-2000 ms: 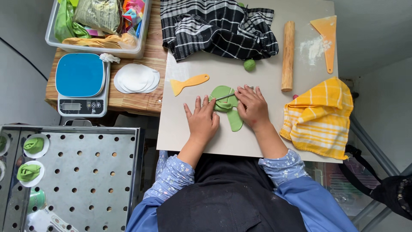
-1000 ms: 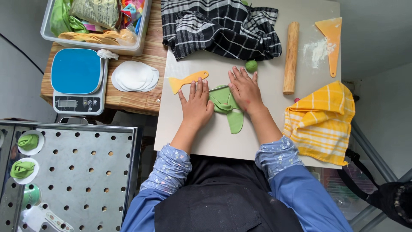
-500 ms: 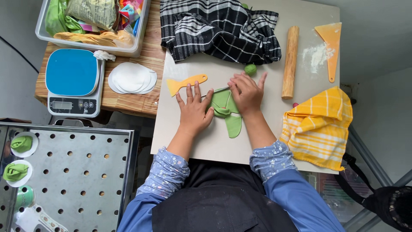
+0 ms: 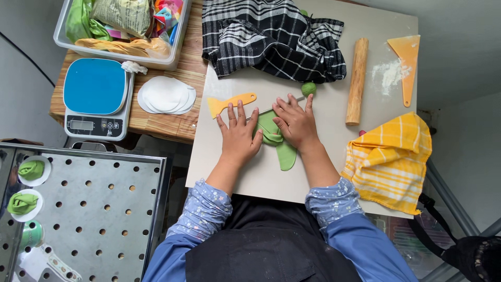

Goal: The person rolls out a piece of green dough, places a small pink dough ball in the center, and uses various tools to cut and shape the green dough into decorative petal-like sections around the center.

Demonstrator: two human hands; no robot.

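Pressing flat on green dough (image 4: 284,151), the left hand (image 4: 239,137) and right hand (image 4: 296,123) lie side by side at the middle of the board (image 4: 250,177), fingers spread and palms down; neither grips anything, both merely rest on the folded sheets. The dough looks soft, light and easily torn, so it is probably best lifted from beneath, near its thick folded centre, not by the thin tail that trails toward the person. Just left of the board, a perforated tray (image 4: 99,209) carries finished green rolls (image 4: 31,169) on white rounds. Just beyond the left hand lies a yellow scraper (image 4: 229,103); beyond the right, a small dough ball (image 4: 308,88). Farther up the board sit a rolling pin (image 4: 357,78) and a checked cloth (image 4: 271,36), with a yellow cloth (image 4: 391,159) on its right edge. Off its far left corner stand a blue scale (image 4: 94,94) and stacked white wrappers (image 4: 167,95).
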